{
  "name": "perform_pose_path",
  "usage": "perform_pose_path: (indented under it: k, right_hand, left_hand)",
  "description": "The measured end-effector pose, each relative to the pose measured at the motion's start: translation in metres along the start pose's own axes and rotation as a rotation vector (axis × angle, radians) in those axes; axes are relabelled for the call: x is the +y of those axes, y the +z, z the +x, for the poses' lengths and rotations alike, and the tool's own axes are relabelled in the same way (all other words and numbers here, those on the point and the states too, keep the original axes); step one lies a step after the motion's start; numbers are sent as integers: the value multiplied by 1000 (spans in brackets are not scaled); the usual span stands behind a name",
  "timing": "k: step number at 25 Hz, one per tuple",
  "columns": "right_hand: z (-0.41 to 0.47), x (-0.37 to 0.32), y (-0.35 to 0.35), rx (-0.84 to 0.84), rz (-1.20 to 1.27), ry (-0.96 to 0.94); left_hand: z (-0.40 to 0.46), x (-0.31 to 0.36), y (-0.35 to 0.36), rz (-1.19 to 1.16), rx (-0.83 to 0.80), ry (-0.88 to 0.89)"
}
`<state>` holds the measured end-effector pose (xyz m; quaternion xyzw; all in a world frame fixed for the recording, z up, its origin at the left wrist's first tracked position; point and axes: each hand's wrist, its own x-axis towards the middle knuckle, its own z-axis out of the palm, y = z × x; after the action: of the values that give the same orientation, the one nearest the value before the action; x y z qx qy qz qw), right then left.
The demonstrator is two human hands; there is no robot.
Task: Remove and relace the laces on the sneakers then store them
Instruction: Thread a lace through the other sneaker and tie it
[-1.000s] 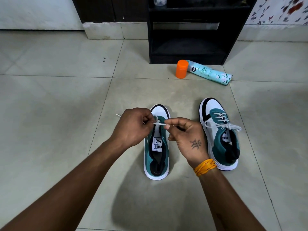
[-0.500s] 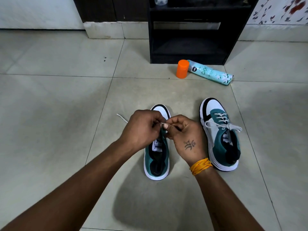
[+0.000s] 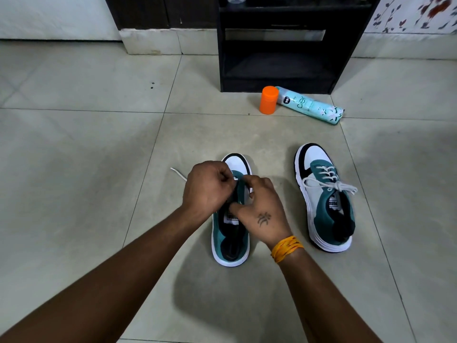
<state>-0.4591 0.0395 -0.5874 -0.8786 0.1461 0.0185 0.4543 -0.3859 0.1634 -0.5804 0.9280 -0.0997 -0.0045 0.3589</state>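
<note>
Two teal, white and black sneakers stand on the glossy tiled floor [image 3: 74, 169]. The unlaced sneaker [image 3: 231, 233] lies beneath both hands. The left hand [image 3: 206, 188] and right hand [image 3: 259, 209], fingers curled, pinch one white cord lace [image 3: 178, 173] trailing left. The laced sneaker [image 3: 326, 204] stands right of the right hand. Beyond the hands: one orange plastic cap [image 3: 268, 99], one cylindrical mint spray can [image 3: 311, 105].

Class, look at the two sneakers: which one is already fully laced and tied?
The right sneaker, untouched, with a tied white bow. The left sneaker, under both hands, shows no such bow.
</note>
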Motion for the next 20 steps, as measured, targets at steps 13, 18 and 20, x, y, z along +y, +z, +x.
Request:
perform_pose_path:
  k: [13,18,20]
  right_hand:
    - [-7,15,34,430,147,-19]
    - [-5,21,31,408,236,-9]
    - [-4,23,29,399,265,-18]
  left_hand:
    - [3,-5,21,91,11,30]
    - [-3,-12,32,-175,82,-74]
    - [-4,-12,32,-202,68,-96]
